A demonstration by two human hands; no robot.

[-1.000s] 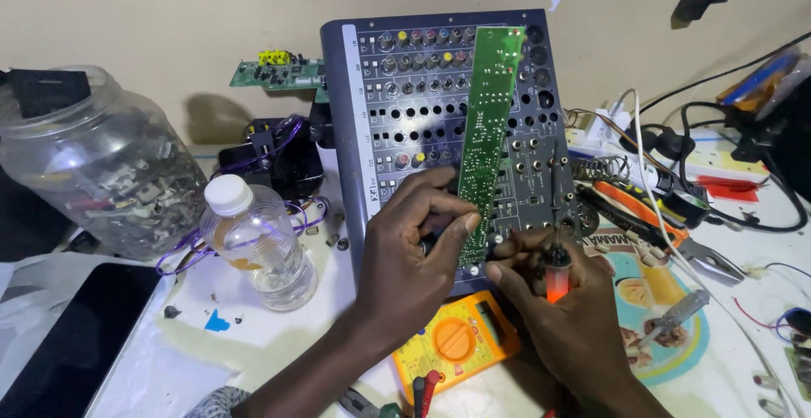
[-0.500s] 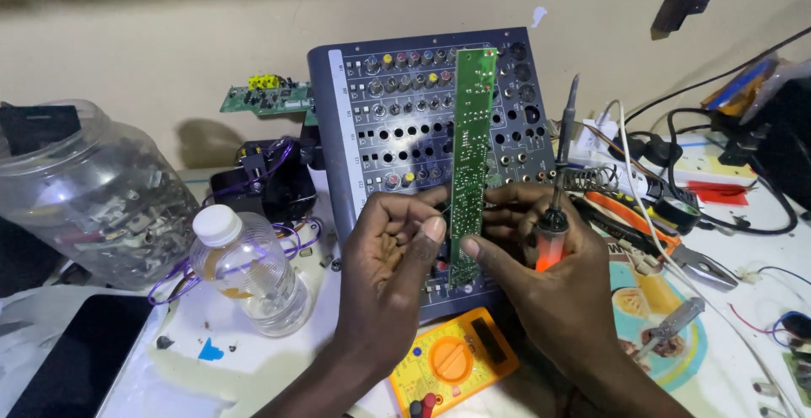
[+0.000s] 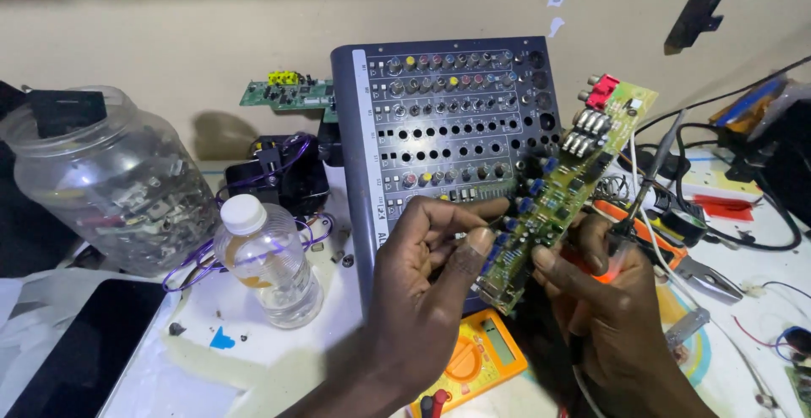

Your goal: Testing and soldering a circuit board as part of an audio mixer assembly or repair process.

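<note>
Green board: long narrow green circuit board [image 3: 557, 188] with blue parts and silver and red sockets, held up slantwise before the grey mixer panel [image 3: 439, 131], component face toward the eye for viewing
Left hand [image 3: 427, 295]: fingers curled, thumb and fingertips pinching the board's lower end
Right hand [image 3: 612, 312]: thumb on the board's edge, fist closed round an orange-handled tool [image 3: 629, 228], its tip raised clear
Below: yellow multimeter [image 3: 473, 359] flat on the white bench [image 3: 203, 359]

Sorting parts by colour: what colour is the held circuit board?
Green circuit board, head view.
</note>
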